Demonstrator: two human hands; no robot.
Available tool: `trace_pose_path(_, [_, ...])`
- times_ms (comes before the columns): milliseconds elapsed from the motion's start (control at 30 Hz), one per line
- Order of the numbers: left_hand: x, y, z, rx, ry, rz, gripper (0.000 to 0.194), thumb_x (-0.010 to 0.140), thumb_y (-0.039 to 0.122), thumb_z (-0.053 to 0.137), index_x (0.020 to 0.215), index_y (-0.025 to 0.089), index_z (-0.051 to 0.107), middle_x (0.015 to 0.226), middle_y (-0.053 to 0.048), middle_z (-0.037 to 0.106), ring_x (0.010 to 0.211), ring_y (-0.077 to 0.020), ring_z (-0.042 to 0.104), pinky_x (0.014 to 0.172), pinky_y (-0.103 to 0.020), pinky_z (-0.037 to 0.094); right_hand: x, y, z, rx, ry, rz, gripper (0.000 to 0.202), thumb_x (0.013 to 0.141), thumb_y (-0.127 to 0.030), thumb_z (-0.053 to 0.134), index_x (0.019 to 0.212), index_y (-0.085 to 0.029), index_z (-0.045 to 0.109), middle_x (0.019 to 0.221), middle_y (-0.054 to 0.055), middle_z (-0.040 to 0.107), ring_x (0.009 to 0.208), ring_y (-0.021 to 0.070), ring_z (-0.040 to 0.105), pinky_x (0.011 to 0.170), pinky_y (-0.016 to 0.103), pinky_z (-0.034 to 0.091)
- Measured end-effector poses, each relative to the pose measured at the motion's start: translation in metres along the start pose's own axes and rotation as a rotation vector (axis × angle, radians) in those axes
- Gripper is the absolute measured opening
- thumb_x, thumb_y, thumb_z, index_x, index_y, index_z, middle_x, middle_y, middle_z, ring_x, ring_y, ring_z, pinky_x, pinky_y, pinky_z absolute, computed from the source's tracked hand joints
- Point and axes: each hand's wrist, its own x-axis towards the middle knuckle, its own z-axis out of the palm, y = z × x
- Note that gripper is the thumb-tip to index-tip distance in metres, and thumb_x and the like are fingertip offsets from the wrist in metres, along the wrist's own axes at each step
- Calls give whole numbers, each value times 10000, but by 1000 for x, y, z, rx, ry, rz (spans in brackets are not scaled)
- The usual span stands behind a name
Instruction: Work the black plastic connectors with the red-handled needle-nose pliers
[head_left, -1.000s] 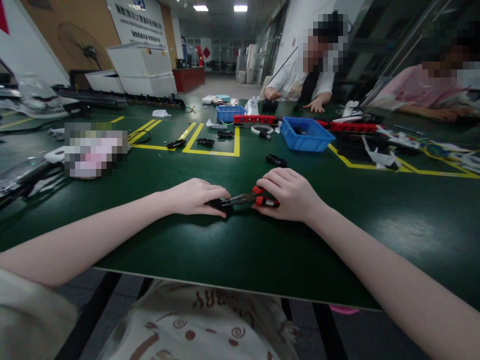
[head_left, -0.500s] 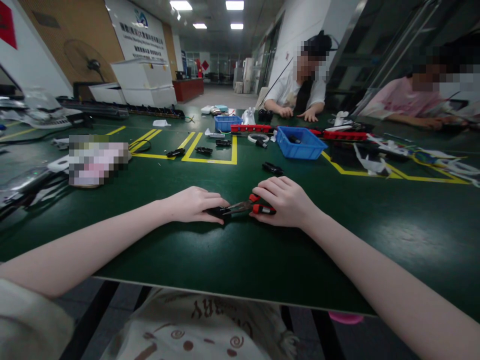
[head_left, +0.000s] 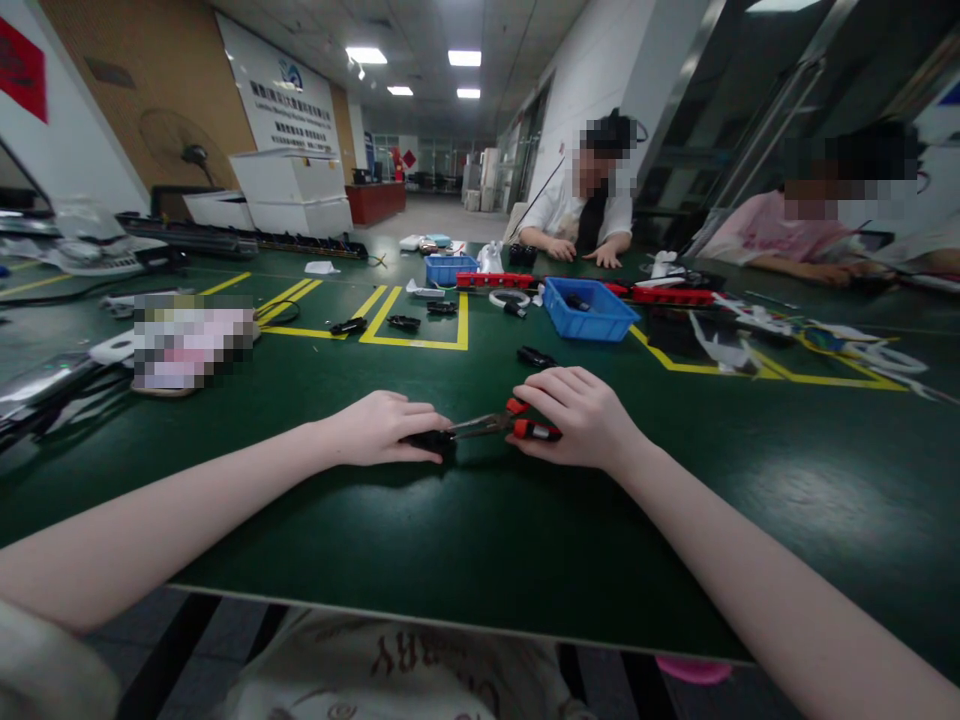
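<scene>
Between the thumb and fingers of my left hand (head_left: 384, 428) is a small black part (head_left: 435, 441), whose exact kind I cannot make out. My right hand (head_left: 583, 415) is wrapped around the red-and-black handles of long-nose pliers (head_left: 491, 424). The plier jaws point left and their tips meet the right end of the black part. Whether the tips grip it or only touch it is too small to tell. Both hands are low over the green table (head_left: 480, 540), near its front edge. Beyond my right hand lies a loose black piece (head_left: 536, 357).
Several black pieces (head_left: 403, 322) lie around yellow tape outlines. A blue bin (head_left: 591, 310) holds something black, with a smaller blue bin (head_left: 450, 270) behind. A white cable coil (head_left: 510, 299) and red strip (head_left: 495, 281) lie nearby. Two people (head_left: 577, 215) sit across the table.
The camera view has tilted up slightly, so the table and hands appear lower. My hands keep their holds, and the plier tips stay at the black part.
</scene>
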Motion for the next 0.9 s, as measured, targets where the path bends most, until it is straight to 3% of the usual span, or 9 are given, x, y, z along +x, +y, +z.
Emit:
trace_pose_path(167, [0, 0, 0, -4, -1, -1, 419, 1014, 543, 496, 1187, 194, 649, 930, -35, 721, 664, -132, 625, 620, -248, 409, 1, -4, 1, 34, 14, 92, 389, 850, -448, 696, 1101, -153, 673, 1016, 135, 725, 932, 260, 665, 776, 390, 514])
trace_pose_path(600, [0, -1, -1, -41, 32, -1, 396, 1005, 532, 519, 1166, 198, 659, 939, -35, 738, 696, -135, 654, 656, -251, 445, 5, -12, 4, 107, -49, 44, 353, 862, -460, 666, 1040, -158, 694, 962, 123, 729, 838, 235, 660, 711, 379, 507])
trace_pose_path(900, [0, -1, -1, -35, 28, -4, 407, 1000, 540, 526, 1129, 177, 657, 855, -43, 714, 707, -145, 661, 635, -237, 430, 5, -9, 2, 74, 2, 76, 363, 857, -435, 690, 1074, -144, 672, 995, 137, 729, 884, 250, 675, 739, 377, 524])
